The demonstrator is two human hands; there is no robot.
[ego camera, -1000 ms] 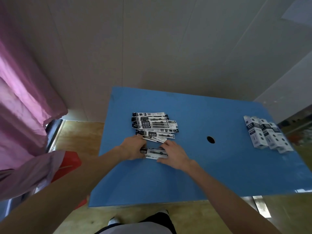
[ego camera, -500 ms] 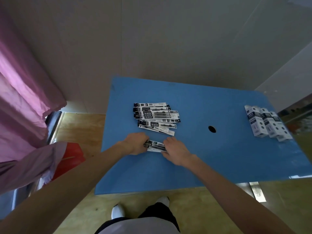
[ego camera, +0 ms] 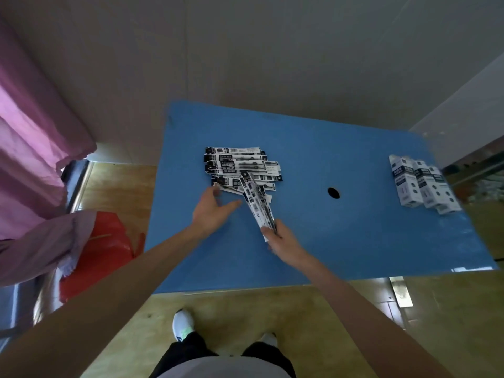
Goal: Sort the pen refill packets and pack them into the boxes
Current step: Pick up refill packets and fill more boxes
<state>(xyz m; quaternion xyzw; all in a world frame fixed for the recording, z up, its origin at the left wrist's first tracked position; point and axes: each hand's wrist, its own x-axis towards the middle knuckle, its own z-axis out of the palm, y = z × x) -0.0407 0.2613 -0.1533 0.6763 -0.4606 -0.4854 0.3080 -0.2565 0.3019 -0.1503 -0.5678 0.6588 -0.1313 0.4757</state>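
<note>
Both hands were over the middle of the frame: the right hand (ego camera: 281, 240) pinched the near end of a small bundle of packets (ego camera: 256, 203), lifted so its far end leaned up over the pile of packets (ego camera: 240, 167), while the left hand (ego camera: 211, 211) hung spread and empty just left of the bundle, fingers loose.

To do this step well, I judged the left hand should square the bundle's loose ends so the packets lie flush before they travel, and the right hand's pinch should stay firm, since slick packets could fan out.

Three boxes (ego camera: 420, 184) lay side by side at the right of the frame, well apart from the pile. Everything sat on a blue desk (ego camera: 354, 241) with a round hole (ego camera: 333, 192), against a pale wall, with a pink curtain (ego camera: 32, 137) at left and wooden flooring below.
</note>
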